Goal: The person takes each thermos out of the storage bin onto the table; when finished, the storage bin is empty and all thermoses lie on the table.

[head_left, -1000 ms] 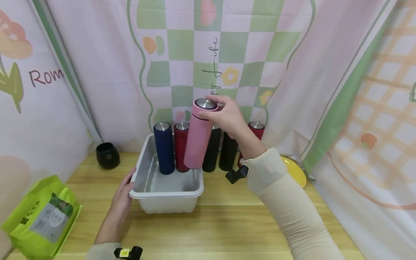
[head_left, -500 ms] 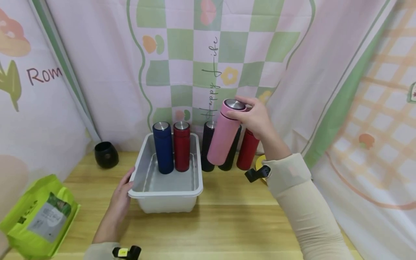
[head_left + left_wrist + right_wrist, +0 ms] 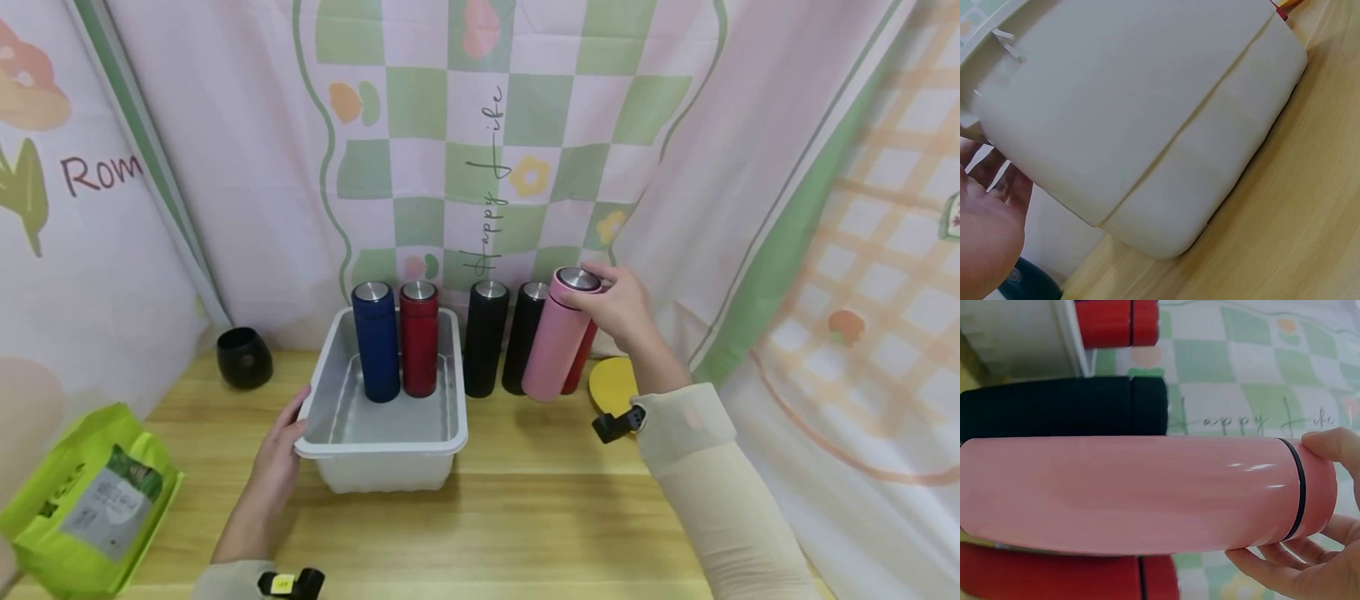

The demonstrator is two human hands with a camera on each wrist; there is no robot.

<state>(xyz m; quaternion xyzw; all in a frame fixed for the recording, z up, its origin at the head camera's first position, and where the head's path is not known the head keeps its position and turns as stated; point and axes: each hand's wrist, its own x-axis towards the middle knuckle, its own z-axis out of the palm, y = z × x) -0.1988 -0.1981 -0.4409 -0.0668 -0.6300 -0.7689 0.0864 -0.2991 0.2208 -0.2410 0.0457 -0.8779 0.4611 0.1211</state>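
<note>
My right hand (image 3: 628,315) grips a pink thermos bottle (image 3: 557,354) by its steel-topped lid end, thumb and fingers on either side. The bottle leans slightly, its base to the left, in front of a black bottle (image 3: 522,337) and a red bottle (image 3: 582,358). Across the right wrist view the pink bottle (image 3: 1129,494) lies between the black and red ones. My left hand (image 3: 279,454) rests against the left side of a grey-white plastic bin (image 3: 382,471); in the left wrist view its fingers (image 3: 1013,184) lie under the rim, loosely extended.
Inside the bin stand a blue bottle (image 3: 377,346) and a red bottle (image 3: 420,342). Another black bottle (image 3: 486,342) stands right beside it. A yellow plate (image 3: 611,385) lies right, a black cup (image 3: 244,358) back left, a green bag (image 3: 97,500) front left. Curtains hang behind.
My right hand has carried the pink bottle rightward from over the bin, past the first black bottle, and lowered it by the other standing bottles. The left hand stays at the bin.
</note>
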